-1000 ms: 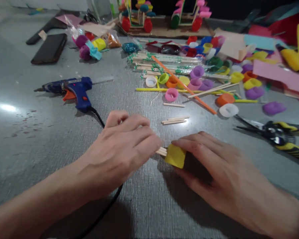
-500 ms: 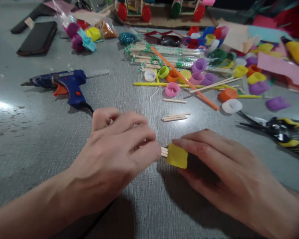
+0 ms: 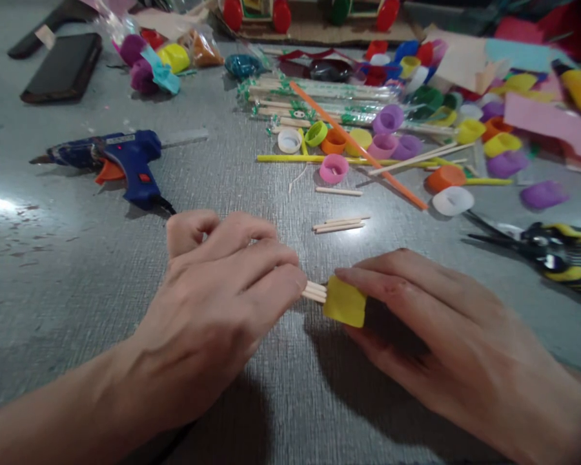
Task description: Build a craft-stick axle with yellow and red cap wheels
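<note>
Sticks [image 3: 314, 292] of pale wood jut from your left hand [image 3: 223, 290], its grip pinching them side by side. Their tips meet the small yellow piece [image 3: 345, 302], low over the counter [image 3: 290, 381], which your right hand [image 3: 440, 329] pinches between thumb and fingers. Uneven pressure could skew the sticks or bend the piece. Beyond, short loose sticks [image 3: 339, 226] might roll if your knuckles brush them. Farther off, the glue gun [image 3: 138, 171] could get dragged if your left forearm catches its black cord [image 3: 166, 205].
</note>
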Available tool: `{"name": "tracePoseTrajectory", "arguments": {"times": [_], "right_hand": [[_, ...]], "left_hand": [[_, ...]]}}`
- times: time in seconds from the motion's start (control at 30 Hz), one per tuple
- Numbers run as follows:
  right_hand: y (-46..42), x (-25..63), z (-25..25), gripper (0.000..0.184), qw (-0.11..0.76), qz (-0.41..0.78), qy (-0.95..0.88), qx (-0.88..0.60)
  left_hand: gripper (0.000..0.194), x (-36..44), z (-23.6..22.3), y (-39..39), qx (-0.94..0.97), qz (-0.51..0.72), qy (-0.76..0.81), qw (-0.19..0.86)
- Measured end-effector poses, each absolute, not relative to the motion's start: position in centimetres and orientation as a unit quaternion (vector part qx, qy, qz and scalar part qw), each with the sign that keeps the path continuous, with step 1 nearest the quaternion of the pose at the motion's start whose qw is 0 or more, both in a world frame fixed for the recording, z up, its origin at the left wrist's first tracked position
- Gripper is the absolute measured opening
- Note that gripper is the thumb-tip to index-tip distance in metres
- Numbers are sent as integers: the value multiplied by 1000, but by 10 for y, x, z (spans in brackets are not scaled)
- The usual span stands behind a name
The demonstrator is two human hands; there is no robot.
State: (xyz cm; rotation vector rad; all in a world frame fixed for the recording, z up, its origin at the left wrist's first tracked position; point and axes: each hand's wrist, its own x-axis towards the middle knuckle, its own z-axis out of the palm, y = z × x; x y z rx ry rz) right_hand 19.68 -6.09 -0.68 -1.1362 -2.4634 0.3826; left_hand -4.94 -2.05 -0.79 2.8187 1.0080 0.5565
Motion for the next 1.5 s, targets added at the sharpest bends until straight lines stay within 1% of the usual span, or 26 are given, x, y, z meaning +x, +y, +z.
{"name": "tracePoseTrajectory", "arguments": {"times": [0.33, 0.63, 0.8, 1.1, 1.5], "right_hand": [[-62, 197, -5, 27, 210, 151, -876, -408], [-62, 199, -7, 29, 207, 138, -876, -412], [-60, 196, -7, 29, 201, 127, -880, -410], [-62, 194, -5, 26, 195, 113, -886, -404], [-59, 192, -4, 24, 192, 99, -894, -393]], "left_hand": [[17, -48, -10, -22, 918, 217, 332, 14], [20, -50, -8, -23, 912, 202, 353, 52], [25, -50, -7, -24, 912, 188, 361, 47], [24, -46, -7, -25, 914, 173, 364, 41], [22, -47, -10, -27, 913, 189, 360, 43]]}}
